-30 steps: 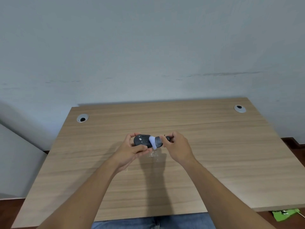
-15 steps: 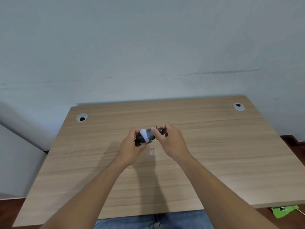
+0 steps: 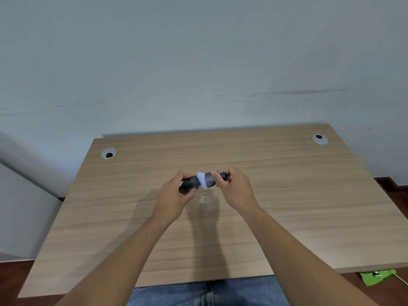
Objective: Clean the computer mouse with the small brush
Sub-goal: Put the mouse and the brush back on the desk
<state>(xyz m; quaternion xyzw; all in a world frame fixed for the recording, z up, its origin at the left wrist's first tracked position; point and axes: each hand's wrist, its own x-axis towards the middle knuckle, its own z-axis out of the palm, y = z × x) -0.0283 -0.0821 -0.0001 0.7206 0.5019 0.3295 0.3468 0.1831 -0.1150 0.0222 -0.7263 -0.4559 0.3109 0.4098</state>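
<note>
My left hand [image 3: 174, 195] grips a dark grey computer mouse [image 3: 189, 183] and holds it above the middle of the wooden desk [image 3: 287, 195]. My right hand [image 3: 234, 188] holds a small brush [image 3: 207, 180] with a dark handle and white bristles. The bristles press against the right end of the mouse. My left fingers hide much of the mouse, and my right fingers cover the handle's far end.
A small clear bit of plastic [image 3: 204, 199] lies on the desk just below my hands. Two cable grommets sit near the back corners, a left grommet [image 3: 108, 153] and a right grommet [image 3: 319, 139]. A wall rises behind the desk. A green object [image 3: 377, 276] lies on the floor at the right.
Both hands have shifted slightly left and away from me. The mouse has tilted in my left hand, and the brush has swept across it.
</note>
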